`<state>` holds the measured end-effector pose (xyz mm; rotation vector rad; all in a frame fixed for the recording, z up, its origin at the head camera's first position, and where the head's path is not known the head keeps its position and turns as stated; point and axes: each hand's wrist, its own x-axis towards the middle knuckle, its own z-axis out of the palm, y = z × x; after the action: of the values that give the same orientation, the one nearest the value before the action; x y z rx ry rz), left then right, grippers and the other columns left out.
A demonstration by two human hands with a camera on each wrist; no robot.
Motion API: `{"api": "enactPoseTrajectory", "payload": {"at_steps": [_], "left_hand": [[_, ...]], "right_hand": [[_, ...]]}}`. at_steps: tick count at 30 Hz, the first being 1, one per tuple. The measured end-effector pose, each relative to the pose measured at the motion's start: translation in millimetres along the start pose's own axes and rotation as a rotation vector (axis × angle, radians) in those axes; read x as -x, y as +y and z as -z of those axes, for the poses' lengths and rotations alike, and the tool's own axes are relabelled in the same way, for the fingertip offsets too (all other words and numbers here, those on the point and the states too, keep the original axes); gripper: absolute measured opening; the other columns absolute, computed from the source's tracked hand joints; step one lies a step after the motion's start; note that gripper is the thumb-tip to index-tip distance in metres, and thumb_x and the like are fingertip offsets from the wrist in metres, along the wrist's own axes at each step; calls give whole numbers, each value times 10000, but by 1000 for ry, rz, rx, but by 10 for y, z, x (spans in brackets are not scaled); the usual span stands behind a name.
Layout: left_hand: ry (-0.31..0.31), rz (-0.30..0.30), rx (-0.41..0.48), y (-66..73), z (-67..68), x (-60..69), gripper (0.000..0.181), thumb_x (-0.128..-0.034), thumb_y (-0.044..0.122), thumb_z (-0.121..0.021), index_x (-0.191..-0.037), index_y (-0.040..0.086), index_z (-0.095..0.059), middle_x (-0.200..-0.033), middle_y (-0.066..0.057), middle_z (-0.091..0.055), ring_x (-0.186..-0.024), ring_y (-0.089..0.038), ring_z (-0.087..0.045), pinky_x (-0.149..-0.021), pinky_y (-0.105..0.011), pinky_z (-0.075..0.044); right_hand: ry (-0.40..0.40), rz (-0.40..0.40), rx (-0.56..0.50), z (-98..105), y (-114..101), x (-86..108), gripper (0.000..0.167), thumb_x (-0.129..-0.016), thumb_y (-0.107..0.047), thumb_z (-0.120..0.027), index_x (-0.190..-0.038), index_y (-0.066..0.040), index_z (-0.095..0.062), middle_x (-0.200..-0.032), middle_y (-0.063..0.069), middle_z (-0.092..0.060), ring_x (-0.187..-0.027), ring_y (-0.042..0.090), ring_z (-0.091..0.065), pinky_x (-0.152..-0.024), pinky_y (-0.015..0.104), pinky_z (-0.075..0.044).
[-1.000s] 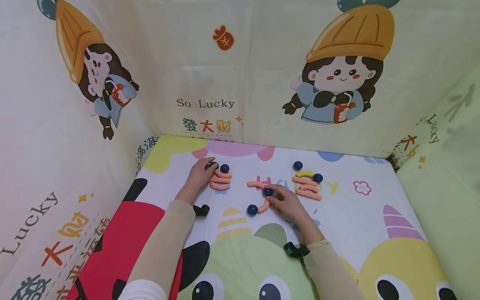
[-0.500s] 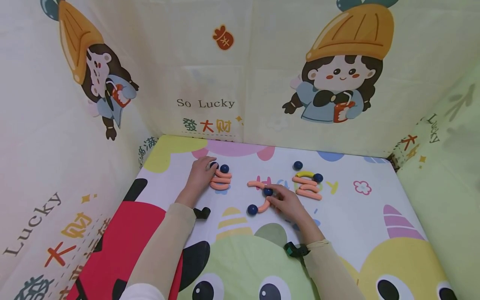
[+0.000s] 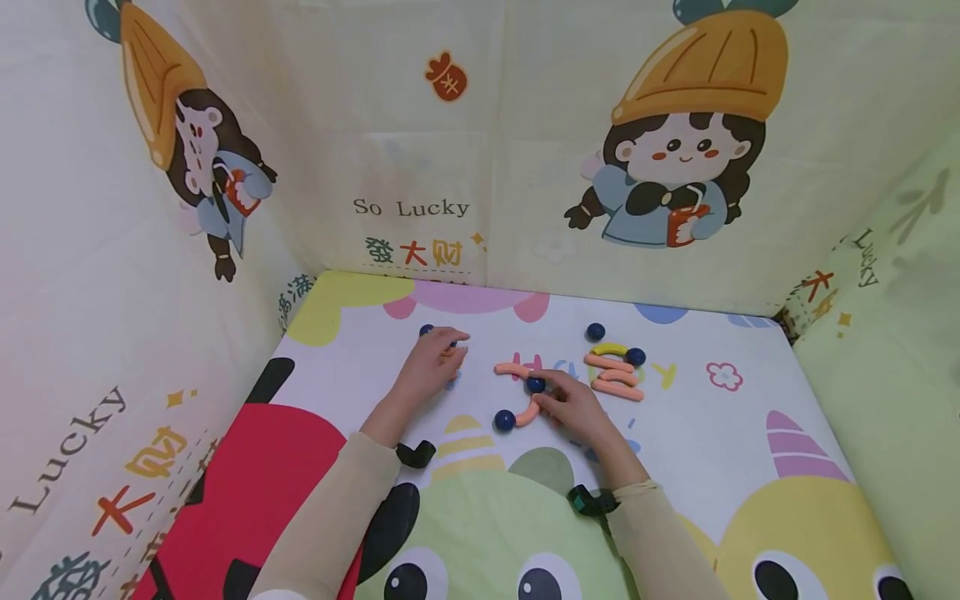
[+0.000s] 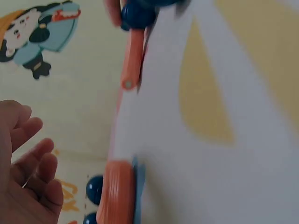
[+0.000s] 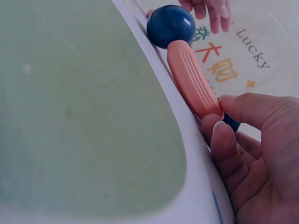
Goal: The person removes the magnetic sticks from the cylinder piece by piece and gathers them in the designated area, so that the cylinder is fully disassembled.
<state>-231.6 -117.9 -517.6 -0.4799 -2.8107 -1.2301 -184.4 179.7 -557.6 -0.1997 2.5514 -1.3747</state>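
My left hand (image 3: 426,371) hovers over the left pile, fingers loosely bent, holding nothing. It covers most of that pile. A blue ball (image 3: 426,330) shows behind it. In the left wrist view, a pink stick (image 4: 117,193) and a second blue ball (image 4: 95,189) lie near the hand. My right hand (image 3: 573,404) pinches a pink curved stick (image 5: 192,79) between thumb and finger, at its end by the middle blue ball (image 3: 536,384). Another blue ball (image 3: 505,419) sits at that stick's other end. A further pink stick (image 3: 512,368) runs left from the middle ball.
To the right of the chain lie several pink sticks (image 3: 618,389), a yellow curved stick (image 3: 611,348) and a blue ball (image 3: 635,356). One more blue ball (image 3: 596,332) stands behind them. A printed cloth wall (image 3: 525,167) rises along the table's back edge.
My left hand has come away from the blue ball at the left pile and shifted right and slightly nearer, over the pile. The right hand and its chain stay where they were.
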Motion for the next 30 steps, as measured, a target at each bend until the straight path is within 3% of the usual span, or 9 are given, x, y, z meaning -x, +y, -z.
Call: {"api": "enactPoseTrajectory", "payload": {"at_steps": [3,6,13,20,23,27,30], "left_hand": [[-55,-44,3,94,-93,106,357,-1012,364,-551,-1319,196,-627,-1334,5,-581,-1001,-173,-599,-905,-394,-515],[-136,-61,-4,155,-198,205,395,-1014,416,-532,-1343,211,-609,-1307,11,-599,-900,-116,-552,-795,-328,-489],[-314,-77,46,234,-421,405,506,-993,490,-535,-1425,227,-523,-1261,16,-570,-843,-93,-525,-751,-276,-466],[-389,-140,-42,216,-591,492,527,-951,506,-601,-1426,300,-500,-1377,97,-506,-917,-26,-548,-835,-246,-490],[-399,-175,-89,241,-607,501,489,-958,486,-603,-1409,317,-521,-1413,106,-514,-1101,-58,-575,-962,-299,-498],[-398,-222,-135,258,-630,500,399,-970,430,-609,-1343,293,-584,-1355,104,-582,-1281,-115,-531,-1087,-359,-437],[-405,-230,-151,269,-644,495,358,-975,393,-613,-1316,285,-603,-1309,110,-617,-1252,-122,-554,-1083,-360,-435]], "right_hand": [[0,-1,5,6,-1,3,404,-951,-416,-643,-1333,-489,-533,-881,47,-564,-672,230,-555,-600,322,-489],[2,7,16,12,2,5,406,-955,-416,-637,-1341,-479,-530,-853,50,-568,-654,229,-558,-596,325,-489],[12,38,14,5,19,-4,413,-963,-384,-636,-1359,-448,-534,-827,41,-575,-629,224,-556,-580,331,-482],[3,43,2,-13,19,-8,408,-977,-360,-621,-1369,-423,-531,-810,57,-579,-595,239,-561,-562,345,-495],[-4,44,-10,-3,3,0,400,-980,-345,-620,-1367,-401,-537,-811,55,-584,-588,226,-559,-555,339,-494],[-14,43,-34,7,-6,1,401,-983,-330,-618,-1373,-384,-541,-818,57,-592,-593,208,-559,-552,320,-494],[-16,43,-44,7,-4,0,399,-983,-324,-618,-1369,-394,-544,-832,58,-594,-609,212,-562,-561,317,-494]]}}
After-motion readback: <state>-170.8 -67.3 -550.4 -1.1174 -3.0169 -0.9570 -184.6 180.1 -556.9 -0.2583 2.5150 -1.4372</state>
